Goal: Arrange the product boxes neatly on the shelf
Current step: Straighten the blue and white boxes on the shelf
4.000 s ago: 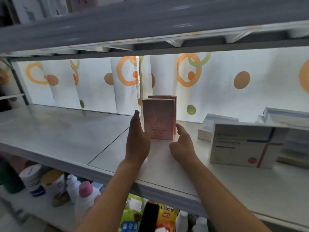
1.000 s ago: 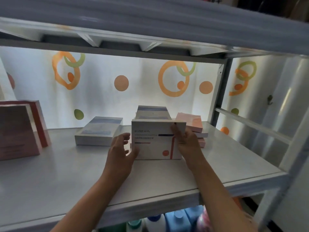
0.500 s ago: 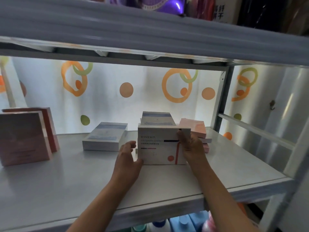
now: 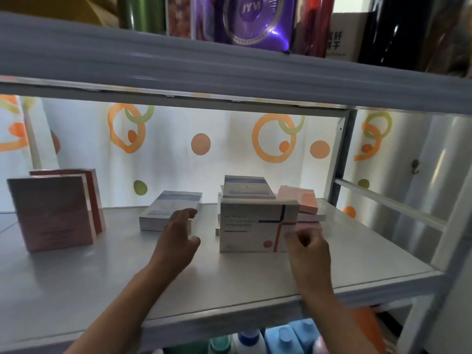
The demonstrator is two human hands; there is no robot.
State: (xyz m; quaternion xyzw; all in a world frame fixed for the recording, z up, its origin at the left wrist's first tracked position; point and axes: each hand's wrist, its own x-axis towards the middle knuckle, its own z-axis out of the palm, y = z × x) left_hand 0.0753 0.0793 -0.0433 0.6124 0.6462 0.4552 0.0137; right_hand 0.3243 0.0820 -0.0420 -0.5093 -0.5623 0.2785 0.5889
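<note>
White box (image 4: 255, 227) with a red-and-navy cross stripe stands upright on the grey shelf (image 4: 357, 256), front face to the camera, right of centre. Neither hand holds it.

Right hand (image 4: 307, 247) sits low at the box's lower right corner, fingers curled in on themselves, nothing in the grip; knuckles just beside the box face (contact cannot be told, the hand overlaps the corner).

Left hand (image 4: 178, 235) is raised to the left of the box, apart from it, fingers loosely spread and relaxed, grip open and empty. It lies in front of a flat blue-white box (image 4: 171, 208) resting on the shelf; fingertips overlap that box's near edge in the view.

Behind the upright box: a second blue-white box (image 4: 247, 186) lying on top of a stack, and pale pink boxes (image 4: 302, 200) stacked to its right.

Far left of the shelf: two dark pink boxes (image 4: 52, 209) standing upright, one behind the other, well apart from both hands.

Backdrop is a white curtain (image 4: 199, 144) with orange rings and dots.
</note>
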